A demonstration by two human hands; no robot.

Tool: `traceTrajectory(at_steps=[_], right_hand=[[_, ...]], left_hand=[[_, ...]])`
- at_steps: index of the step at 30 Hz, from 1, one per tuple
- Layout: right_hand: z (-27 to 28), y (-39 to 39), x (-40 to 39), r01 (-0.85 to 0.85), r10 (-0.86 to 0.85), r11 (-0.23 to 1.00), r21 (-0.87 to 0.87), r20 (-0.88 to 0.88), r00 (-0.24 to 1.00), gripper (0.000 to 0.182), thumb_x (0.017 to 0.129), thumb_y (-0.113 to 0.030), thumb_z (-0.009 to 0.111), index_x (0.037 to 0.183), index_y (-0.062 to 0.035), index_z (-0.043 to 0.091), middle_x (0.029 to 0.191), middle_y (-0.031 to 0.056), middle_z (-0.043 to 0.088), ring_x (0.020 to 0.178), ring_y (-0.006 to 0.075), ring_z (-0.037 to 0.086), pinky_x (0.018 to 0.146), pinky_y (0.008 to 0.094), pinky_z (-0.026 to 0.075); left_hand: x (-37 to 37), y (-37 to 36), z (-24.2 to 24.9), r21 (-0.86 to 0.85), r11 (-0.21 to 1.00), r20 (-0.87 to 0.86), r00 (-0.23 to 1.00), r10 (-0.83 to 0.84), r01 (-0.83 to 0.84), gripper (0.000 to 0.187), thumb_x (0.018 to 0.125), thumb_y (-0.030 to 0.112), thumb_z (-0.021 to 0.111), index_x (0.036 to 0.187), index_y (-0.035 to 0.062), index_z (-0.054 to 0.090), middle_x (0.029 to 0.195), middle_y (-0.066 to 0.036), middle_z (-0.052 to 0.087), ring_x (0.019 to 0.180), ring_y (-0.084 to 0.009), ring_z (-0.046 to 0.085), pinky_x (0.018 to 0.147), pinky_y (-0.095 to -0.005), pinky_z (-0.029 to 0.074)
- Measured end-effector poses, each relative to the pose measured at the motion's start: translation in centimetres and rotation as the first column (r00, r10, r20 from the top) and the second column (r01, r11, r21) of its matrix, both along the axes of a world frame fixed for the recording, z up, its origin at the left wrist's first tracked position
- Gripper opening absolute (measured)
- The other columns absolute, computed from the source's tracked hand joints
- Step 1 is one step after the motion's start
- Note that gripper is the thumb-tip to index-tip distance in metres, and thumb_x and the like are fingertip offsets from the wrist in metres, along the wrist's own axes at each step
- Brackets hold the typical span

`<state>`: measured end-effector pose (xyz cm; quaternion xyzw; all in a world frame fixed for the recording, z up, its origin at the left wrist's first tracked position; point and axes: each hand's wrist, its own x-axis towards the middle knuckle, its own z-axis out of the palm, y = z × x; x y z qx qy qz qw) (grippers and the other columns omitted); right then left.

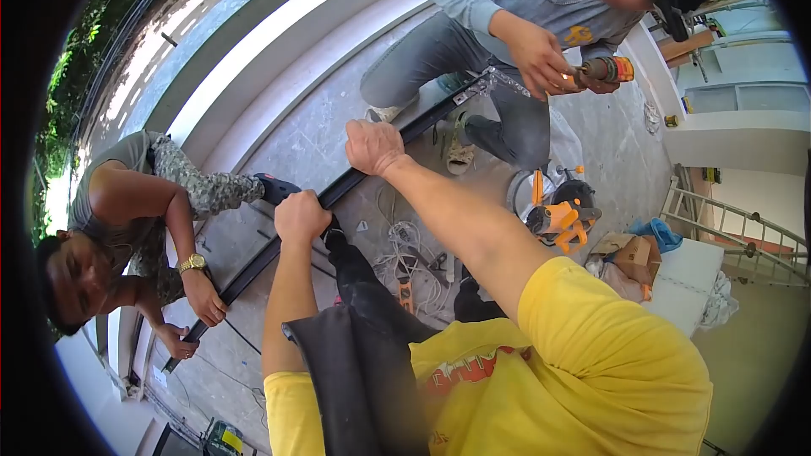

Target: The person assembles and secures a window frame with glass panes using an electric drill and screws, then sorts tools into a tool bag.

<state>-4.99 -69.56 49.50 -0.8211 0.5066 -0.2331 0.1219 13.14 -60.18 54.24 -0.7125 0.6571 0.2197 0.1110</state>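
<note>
Main risk: the long black metal bar [338, 188] could roll or skew, since it looks heavy and all grips sit along its length. Uneven push between the right hand [374, 148], the left hand [302, 218] and the co-worker's hand [205, 298] near the low end would likely cause it. Pinch risk if it drops: shoes are close by. Loose cord [404, 274] on the floor [304, 127] could snag a foot. Drill [610, 69] in the other co-worker's hands is near the far end; a slip there could nick someone.

Pose: both arms reach forward, right straighter and farther up the bar, left nearer the middle. Fingers on both clamped over the bar, knuckles up; fingertips hidden.
</note>
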Motion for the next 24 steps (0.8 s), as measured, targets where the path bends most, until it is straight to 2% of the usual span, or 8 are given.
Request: traceTrajectory(at_steps=[3,9,11,24], right_hand=[[0.23,-0.11,-0.18,0.006,-0.004,0.999,0.043,-0.046,0.999,0.012,0.08,-0.02,0.059,0.08,-0.0081,0.057,0.077,0.0162,0.067,0.07,0.0362,0.068,0.064,0.0468,0.055],[-0.09,0.07,0.06,0.004,-0.004,1.0,-0.019,-0.019,1.0,0.012,0.078,-0.02,0.06,0.074,-0.01,0.057,0.072,0.0139,0.065,0.065,0.0347,0.066,0.063,0.0451,0.053],[0.16,-0.12,0.17,0.006,-0.002,0.997,-0.08,0.046,0.999,0.012,0.076,-0.017,0.06,0.069,-0.0097,0.054,0.067,0.0134,0.063,0.061,0.036,0.063,0.058,0.0473,0.051],[0.35,-0.24,0.14,-0.015,0.021,0.993,-0.116,0.057,0.998,0.012,0.074,-0.016,0.06,0.068,-0.0107,0.053,0.066,0.0106,0.06,0.062,0.0331,0.061,0.059,0.0444,0.048]], left_hand=[[0.01,-0.22,0.15,0.029,1.0,-0.024,1.0,0.011,-0.01,0.028,0.071,0.026,0.069,0.088,0.0043,0.075,0.089,-0.02,0.073,0.086,-0.0372,0.071,0.08,-0.0449,0.057],[-0.1,-0.11,0.25,0.04,0.999,0.016,1.0,0.005,-0.005,0.03,0.072,0.029,0.07,0.09,0.0049,0.074,0.09,-0.019,0.073,0.087,-0.0371,0.071,0.081,-0.0447,0.057],[-0.12,-0.31,0.25,0.038,0.999,0.01,1.0,0.02,-0.021,0.031,0.072,0.03,0.07,0.09,0.005,0.074,0.09,-0.019,0.073,0.087,-0.0371,0.071,0.081,-0.0447,0.057],[0.03,-0.14,-0.21,0.024,1.0,0.029,1.0,0.008,-0.009,0.03,0.073,0.031,0.069,0.089,0.0062,0.074,0.088,-0.019,0.073,0.085,-0.036,0.072,0.078,-0.0442,0.057]])
